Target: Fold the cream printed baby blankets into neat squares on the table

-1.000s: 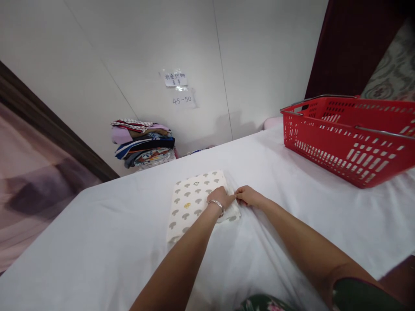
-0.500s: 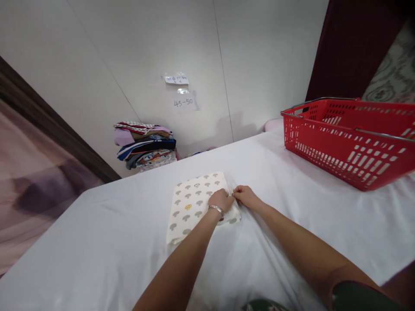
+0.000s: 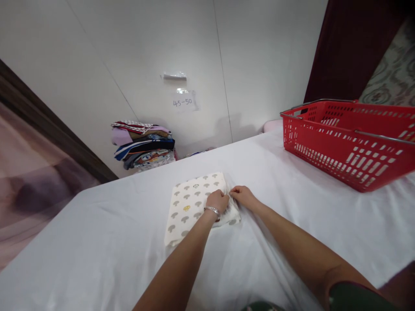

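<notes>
A folded white cloth (image 3: 191, 196) with grey mushroom prints and one yellow mushroom lies flat on the white-covered table (image 3: 123, 242). My left hand (image 3: 218, 200), with a silver bracelet at the wrist, is closed over the cloth's right part and grips it near the edge. From the right side, my right hand (image 3: 244, 196) pinches the same edge, its fingertips close to my left fingers. The exact layers in the fingers are hidden. Below my left hand, the cloth's near right corner sits a little loose.
A red plastic basket (image 3: 337, 147) with metal handles stands on the table at right. Beyond the table's far edge, a stack of folded clothes (image 3: 145, 144) rests by the white wall (image 3: 136, 52). A paper label (image 3: 183, 103) reads 45-50. A pink sheer curtain (image 3: 35, 185) hangs at left.
Both hands have shifted slightly left along the cloth's right edge, staying closed on it. The cloth lies almost as before.
</notes>
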`<action>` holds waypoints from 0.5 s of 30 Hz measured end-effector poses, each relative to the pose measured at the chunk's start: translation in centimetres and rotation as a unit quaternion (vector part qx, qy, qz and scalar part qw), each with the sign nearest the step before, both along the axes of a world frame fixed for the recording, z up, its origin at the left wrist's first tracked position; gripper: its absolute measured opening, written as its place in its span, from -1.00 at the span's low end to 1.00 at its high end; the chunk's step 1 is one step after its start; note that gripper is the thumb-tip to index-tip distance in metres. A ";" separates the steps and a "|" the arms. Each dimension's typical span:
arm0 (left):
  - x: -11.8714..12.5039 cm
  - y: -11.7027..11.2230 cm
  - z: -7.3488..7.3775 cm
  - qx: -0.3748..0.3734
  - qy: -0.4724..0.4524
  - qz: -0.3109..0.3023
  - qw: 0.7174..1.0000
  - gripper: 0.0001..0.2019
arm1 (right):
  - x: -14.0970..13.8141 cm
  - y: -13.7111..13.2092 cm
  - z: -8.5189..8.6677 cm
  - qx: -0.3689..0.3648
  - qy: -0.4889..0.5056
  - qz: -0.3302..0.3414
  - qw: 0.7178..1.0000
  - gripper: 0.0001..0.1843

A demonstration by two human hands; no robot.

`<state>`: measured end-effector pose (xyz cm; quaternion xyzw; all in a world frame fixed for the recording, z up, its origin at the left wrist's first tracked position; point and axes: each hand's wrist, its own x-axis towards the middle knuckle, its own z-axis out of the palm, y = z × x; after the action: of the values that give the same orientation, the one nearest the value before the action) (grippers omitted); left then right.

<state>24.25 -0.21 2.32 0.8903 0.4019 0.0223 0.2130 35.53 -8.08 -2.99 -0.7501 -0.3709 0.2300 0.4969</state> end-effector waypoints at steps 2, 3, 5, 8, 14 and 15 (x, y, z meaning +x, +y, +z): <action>0.0 0.0 0.1 -0.003 0.004 0.003 1.000 -0.82 | 0.1 0.2 0.0 -0.015 -0.002 -0.001 1.000 -0.89; 0.0 0.0 0.2 -0.005 0.005 0.003 1.000 -0.82 | 0.2 0.3 0.0 -0.020 -0.002 -0.002 1.000 -0.89; 0.0 0.1 0.2 -0.006 0.006 0.003 1.000 -0.82 | 0.2 0.5 0.1 -0.030 -0.002 -0.005 1.000 -0.89; 0.0 0.0 0.2 -0.004 0.004 0.002 1.000 -0.81 | 0.1 0.9 0.4 -0.046 0.000 -0.009 0.999 -0.90; -0.1 0.0 0.0 -0.001 -0.002 0.005 1.000 -0.84 | -0.2 1.3 0.7 -0.034 0.045 -0.015 0.998 -0.93; -0.1 0.0 0.0 -0.003 -0.004 0.005 1.000 -0.84 | -0.2 1.3 0.7 -0.025 0.058 -0.021 0.998 -0.93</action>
<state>24.18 -0.21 2.33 0.8873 0.4058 0.0260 0.2177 35.36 -6.81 -2.29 -0.7554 -0.3202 0.2718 0.5030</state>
